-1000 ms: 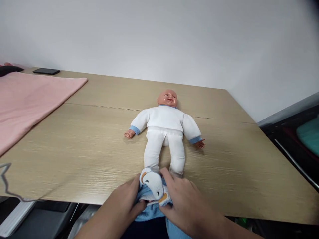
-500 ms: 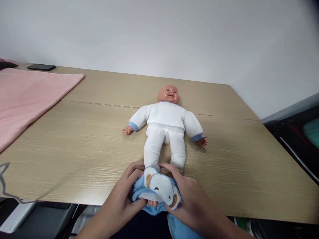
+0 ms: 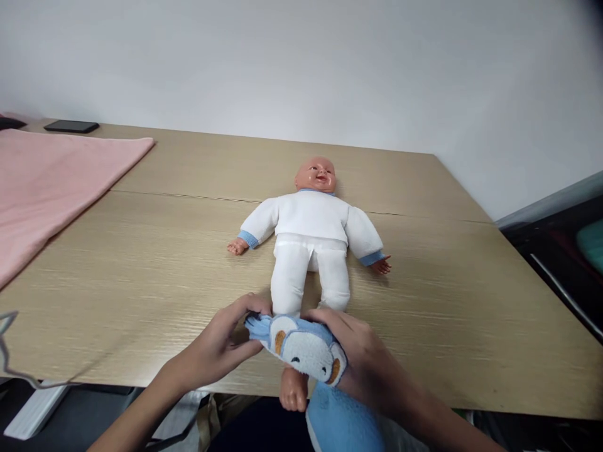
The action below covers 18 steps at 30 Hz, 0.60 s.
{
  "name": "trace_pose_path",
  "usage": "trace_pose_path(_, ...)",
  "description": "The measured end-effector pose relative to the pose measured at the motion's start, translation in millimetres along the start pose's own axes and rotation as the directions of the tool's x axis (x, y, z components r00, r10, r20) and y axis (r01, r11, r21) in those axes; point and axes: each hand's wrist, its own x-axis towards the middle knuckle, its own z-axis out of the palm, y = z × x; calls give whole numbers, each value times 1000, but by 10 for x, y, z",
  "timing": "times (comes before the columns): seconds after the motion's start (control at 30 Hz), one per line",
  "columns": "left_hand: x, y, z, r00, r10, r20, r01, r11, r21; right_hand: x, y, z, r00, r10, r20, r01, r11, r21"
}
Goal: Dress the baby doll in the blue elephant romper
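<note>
A baby doll [image 3: 308, 216] lies face up on the table, its feet toward me, in a white top with blue cuffs and white leggings. Light blue plush doll trousers [image 3: 343, 417] with a white animal-face patch [image 3: 306, 351] are bunched around the lower leg on the left. Below the cloth, that bare foot [image 3: 293, 390] sticks out over the table edge. My left hand [image 3: 221, 345] pinches the gathered blue cloth on the left. My right hand [image 3: 360, 351] grips it by the patch's right side, fingers partly hidden. The doll's other foot is hidden.
A pink cloth [image 3: 56, 188] covers the table's left part, with a black phone [image 3: 71, 126] behind it. A grey wire [image 3: 14, 364] juts in at the left front edge. The wooden table [image 3: 447, 301] meets a white wall at the back.
The cloth has slid up the leg, so the whole foot now shows below it. My left hand has shifted left and up, with its fingers less wrapped round the cloth.
</note>
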Motion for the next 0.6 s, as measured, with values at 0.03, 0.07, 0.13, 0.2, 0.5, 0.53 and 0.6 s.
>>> trace_pose_path(0.03, 20, -16, -30, 1000, 24, 10, -24, 999, 27, 11, 25, -8, 999, -36, -1, 36, 999, -14)
trace_pose_path(0.07, 43, -25, -59, 999, 48, 18, -49, 998, 49, 30, 46, -26, 997, -72, -4, 72, 997, -34)
trace_pose_path(0.13, 101, -18, -116, 996, 77, 54, -81, 994, 73, 91, 76, -90, 990, -143, -7, 142, 987, -79)
trace_pose_path(0.2, 175, 15, -173, 992, 66, 107, -75, 994, 78, 182, 77, -193, 981, -195, 25, 196, 976, -97)
trace_pose_path(0.5, 441, 64, -364, 929, -163, 331, 238, 951, -199, 405, -104, -636, 956, -25, 293, 45, 997, -61)
trace_pose_path(0.53, 438, 36, -384, 928, -162, 336, 238, 951, -199, 374, -86, -663, 958, -38, 283, 61, 995, -73)
trace_pose_path(0.6, 418, -26, -418, 936, -155, 317, 216, 962, -167, 285, -26, -723, 967, -58, 249, 78, 994, -73)
